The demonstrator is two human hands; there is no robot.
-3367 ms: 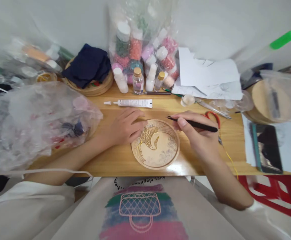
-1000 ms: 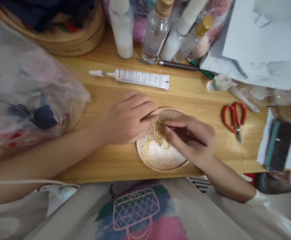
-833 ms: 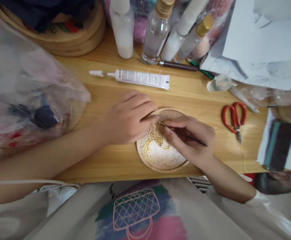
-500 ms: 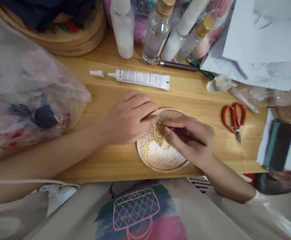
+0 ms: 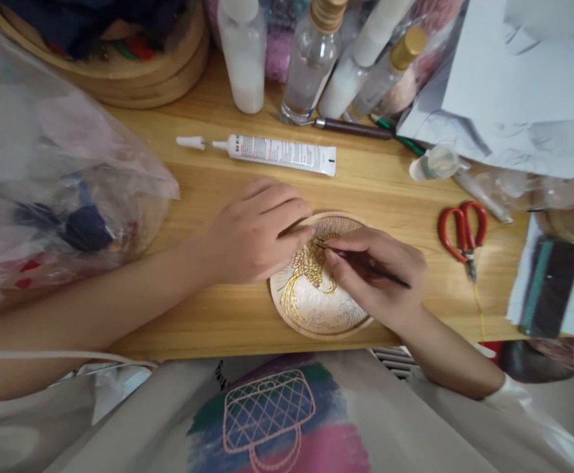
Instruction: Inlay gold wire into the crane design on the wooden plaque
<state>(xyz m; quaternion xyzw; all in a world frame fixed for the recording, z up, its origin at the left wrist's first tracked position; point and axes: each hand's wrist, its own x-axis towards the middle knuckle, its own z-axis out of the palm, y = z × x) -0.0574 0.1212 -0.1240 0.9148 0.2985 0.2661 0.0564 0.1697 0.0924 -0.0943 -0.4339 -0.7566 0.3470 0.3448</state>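
A round wooden plate lies near the table's front edge, with a pattern of gold wire over fine drawn lines. My left hand rests over its upper left rim, palm down, fingers stretched out, with the thumb reaching onto the pattern. In my right hand is a thin dark pair of tweezers, pinched between thumb and fingers. Their tip touches or hovers just above the gold pattern near my left thumb; I cannot tell which. The plate's right edge is partly hidden by my right hand.
Red-handled pliers lie to the right, a gold wire trailing from their tip. Behind the plate is a white tube. Bottles and a dark-handled tool line the back. A plastic bag sits left, papers back right.
Hardly anything differs. Both hands and the tweezers keep their place on the plate; the whole view has shifted very slightly.
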